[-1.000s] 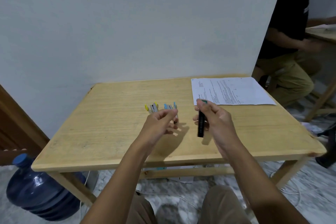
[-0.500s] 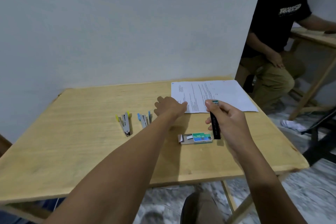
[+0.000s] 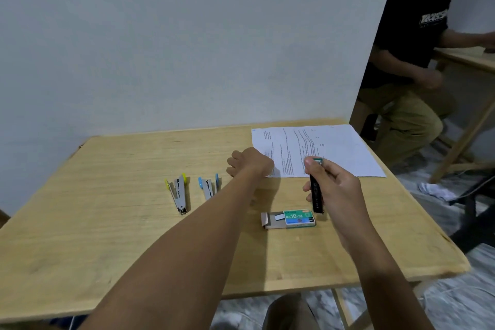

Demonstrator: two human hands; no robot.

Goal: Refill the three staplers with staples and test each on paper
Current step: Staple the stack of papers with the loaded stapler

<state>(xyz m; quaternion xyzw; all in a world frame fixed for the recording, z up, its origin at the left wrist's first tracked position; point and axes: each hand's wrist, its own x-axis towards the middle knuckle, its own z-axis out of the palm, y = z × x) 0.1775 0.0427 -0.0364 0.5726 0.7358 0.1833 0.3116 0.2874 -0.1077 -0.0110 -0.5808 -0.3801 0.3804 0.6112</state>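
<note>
**Black stapler held beside the paper before a test**

A table [image 3: 107,236] bears all the task's things. The paper [image 3: 334,147] lies flat at the far right corner. Its near left corner is reached by the left hand [image 3: 249,162]. The fingers are hidden under the knuckles, so a grip cannot be told. A black stapler [image 3: 316,193] is gripped upright in the curled fingers of the right hand [image 3: 340,190], thumb by its top end, just above the table. A yellow stapler [image 3: 179,193] and a blue stapler [image 3: 209,186] lie side by side at centre left. A staple box [image 3: 292,218] lies just below the black stapler, its tray drawn out.

Risks are judged as follows. The sheet may be creased if it is dragged by one corner. The open tray may be knocked by the stapler's lower end, and staples spilled.
</note>
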